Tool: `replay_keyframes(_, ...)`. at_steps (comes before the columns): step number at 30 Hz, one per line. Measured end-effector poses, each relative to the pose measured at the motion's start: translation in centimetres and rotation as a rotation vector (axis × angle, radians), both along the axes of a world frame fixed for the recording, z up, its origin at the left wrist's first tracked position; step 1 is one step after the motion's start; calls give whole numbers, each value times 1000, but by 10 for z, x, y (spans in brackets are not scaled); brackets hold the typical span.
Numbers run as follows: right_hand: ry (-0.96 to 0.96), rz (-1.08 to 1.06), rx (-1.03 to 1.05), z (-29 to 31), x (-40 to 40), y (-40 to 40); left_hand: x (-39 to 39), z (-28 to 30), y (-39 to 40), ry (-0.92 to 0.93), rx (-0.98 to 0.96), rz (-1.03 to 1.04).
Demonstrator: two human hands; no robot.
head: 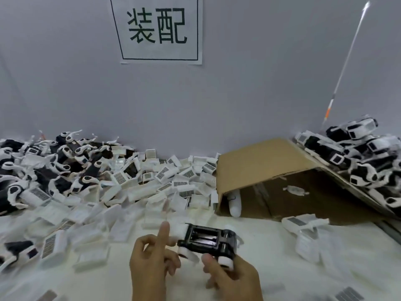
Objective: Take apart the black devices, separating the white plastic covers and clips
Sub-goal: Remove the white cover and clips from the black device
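Observation:
A black device with white ends and an open, uncovered compartment hangs just above the table at the bottom centre. My right hand grips it from below at its right end, thumb up beside a white round part. My left hand is at the device's left end, index finger raised straight, the other fingers curled against a white part there. Loose white plastic covers lie heaped across the middle of the table.
A pile of black-and-white parts fills the far left. A tipped cardboard box lies on its side at the right, with more black-and-white devices stacked behind it. A paper sign hangs on the grey wall.

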State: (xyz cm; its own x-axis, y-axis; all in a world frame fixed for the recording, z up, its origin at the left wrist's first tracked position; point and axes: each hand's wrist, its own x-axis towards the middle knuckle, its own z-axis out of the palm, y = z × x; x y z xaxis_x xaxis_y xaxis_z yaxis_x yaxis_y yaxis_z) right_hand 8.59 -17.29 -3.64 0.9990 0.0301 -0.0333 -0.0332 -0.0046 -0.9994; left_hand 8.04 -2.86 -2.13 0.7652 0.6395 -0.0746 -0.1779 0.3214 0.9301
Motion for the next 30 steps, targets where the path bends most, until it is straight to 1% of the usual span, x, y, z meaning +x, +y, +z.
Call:
replay_keyframes(1, 19, -9, 65, 1, 1, -4, -1, -5, -2, -8, 109, -45)
replay_keyframes(3, -27, -67, 150, 5, -1, -6, -7, -14, -6, -30, 400, -184)
replay_keyframes(4, -48, -77, 156, 6, -2, -6, -9, -16, -7, -40, 489, -253)
replay_keyframes(6, -70, -14, 94, 5, -7, -4, -9, -18, -8, -58, 545, -372)
replay_keyframes(8, -81, 90, -7, 2, -12, -1, -10, -15, -12, -90, 483, -529)
replay_keyframes(10, -88, 168, -60, -5, -13, 2, -10, -12, -17, -104, 303, -639)
replay_keyframes(11, -96, 193, -97, -7, -12, 3, -11, -11, -18, -122, 203, -647)
replay_keyframes(13, -165, 223, -161, -8, -11, 5, -10, -9, -17, -164, 66, -576)
replay_keyframes(15, -242, 225, -189, -7, -10, 5, -8, -9, -13, -180, 3, -494)
replay_keyframes(16, -255, 200, -206, -7, -9, 5, -8, -10, -11, -191, -16, -463)
replay_keyframes(18, -269, 79, -183, -9, -6, 3, -7, -8, -8, -231, -52, -399)
replay_keyframes(20, -309, -44, -179, -11, -3, -2, -5, -8, -7, -242, -42, -341)
replay_keyframes(21, -348, -64, -205, -11, -2, -4, -5, -9, -7, -239, -19, -330)
replay_keyframes(26, -560, -12, -313, -13, -7, -2, -6, -14, -12, -192, 76, -387)
replay_keyframes(30, -508, 23, -290, -11, -6, -6, -7, -15, -14, -183, 132, -429)
